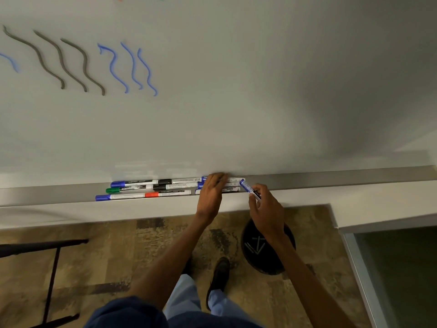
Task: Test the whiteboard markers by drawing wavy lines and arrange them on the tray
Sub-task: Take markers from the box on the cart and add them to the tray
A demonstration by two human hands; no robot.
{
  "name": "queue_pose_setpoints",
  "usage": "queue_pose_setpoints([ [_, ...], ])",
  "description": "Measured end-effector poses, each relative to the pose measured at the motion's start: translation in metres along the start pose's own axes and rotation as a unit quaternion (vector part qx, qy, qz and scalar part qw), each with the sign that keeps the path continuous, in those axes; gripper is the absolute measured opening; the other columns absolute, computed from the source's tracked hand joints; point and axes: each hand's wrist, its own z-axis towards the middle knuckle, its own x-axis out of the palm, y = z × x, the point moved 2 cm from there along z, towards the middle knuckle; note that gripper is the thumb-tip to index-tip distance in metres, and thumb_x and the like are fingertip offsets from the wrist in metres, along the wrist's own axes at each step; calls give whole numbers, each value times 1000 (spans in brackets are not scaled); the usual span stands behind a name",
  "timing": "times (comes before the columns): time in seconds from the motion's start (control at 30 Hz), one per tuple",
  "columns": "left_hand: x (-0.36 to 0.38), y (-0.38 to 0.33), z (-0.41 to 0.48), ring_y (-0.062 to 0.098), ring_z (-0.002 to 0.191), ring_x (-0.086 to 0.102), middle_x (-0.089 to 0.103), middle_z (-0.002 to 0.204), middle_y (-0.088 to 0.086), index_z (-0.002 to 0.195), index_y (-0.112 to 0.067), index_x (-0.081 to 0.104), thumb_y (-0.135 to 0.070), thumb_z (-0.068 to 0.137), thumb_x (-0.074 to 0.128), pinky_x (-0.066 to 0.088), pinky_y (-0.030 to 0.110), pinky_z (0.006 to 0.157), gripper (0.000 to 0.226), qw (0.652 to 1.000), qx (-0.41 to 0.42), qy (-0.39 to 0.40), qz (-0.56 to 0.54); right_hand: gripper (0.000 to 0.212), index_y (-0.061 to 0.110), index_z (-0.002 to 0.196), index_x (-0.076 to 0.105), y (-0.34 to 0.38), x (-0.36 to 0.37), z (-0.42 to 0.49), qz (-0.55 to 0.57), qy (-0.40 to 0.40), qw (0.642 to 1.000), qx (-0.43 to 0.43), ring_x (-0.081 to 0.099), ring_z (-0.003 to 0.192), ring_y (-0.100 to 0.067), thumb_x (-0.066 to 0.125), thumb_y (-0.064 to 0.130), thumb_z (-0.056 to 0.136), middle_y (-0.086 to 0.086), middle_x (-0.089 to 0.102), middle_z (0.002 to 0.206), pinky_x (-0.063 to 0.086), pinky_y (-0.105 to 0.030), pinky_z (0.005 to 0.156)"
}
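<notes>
Grey tray (331, 178) — markers (142, 187) in three rows

Nine markers (151, 188) lie on the tray (331, 178) in three rows of three: four blue-capped, two black, one green, one red and one whose cap cannot be made out. Two hands are in view, the left hand (210, 192) over three of them and the right hand (267, 209) holding a tenth, a blue marker (249, 189). The whiteboard (236, 91) carries three dark wavy lines (85, 67), three blue wavy lines (112, 66) and a fourth blue line (11, 62) cut by the edge.

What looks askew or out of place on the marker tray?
Nothing stands out. The markers lie in parallel rows on the tray; only the blue marker pinched in the right hand is tilted.
</notes>
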Motion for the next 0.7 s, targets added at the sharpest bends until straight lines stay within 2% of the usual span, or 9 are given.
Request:
queue_pose_setpoints([
  [0.23, 4, 4, -7, 27, 121, 50, 60, 125, 12, 122, -5, 63, 1, 85, 67, 49, 36, 97, 38, 999, -10, -34, 28, 27, 15, 119, 53, -5, 4, 0, 11, 2, 1000, -6, 66, 100, -20, 54, 30, 97, -8, 65, 121, 53, -19, 69],
  [0.37, 1, 8, -8, 26, 120, 49, 59, 126, 11, 124, -5, 61, -3, 89, 65, 49, 36, 96, 35, 998, 1, -22, 53, 27, 16, 122, 53, -6, 11, 2, 15, 5, 1000, -22, 64, 100, -17, 52, 29, 98, -6, 64, 122, 54, -22, 73],
  [0.5, -4, 4, -10, 27, 120, 49, 58, 127, 12, 126, -4, 59, -8, 91, 63, 47, 36, 98, 36, 998, 9, -20, 57, 24, 16, 120, 57, -10, 17, 16, 4, 5, 999, -33, 61, 93, -16, 53, 23, 97, -3, 63, 117, 48, -23, 76],
  [0.7, -9, 11, -17, 31, 123, 48, 57, 130, 15, 131, -3, 55, -6, 93, 60, 43, 43, 104, 39, 996, 15, -34, 80, 21, 12, 113, 65, -19, 9, 37, -16, -39, 996, -74, 56, 97, -19, 56, 11, 93, -5, 62, 107, 44, -31, 85],
])
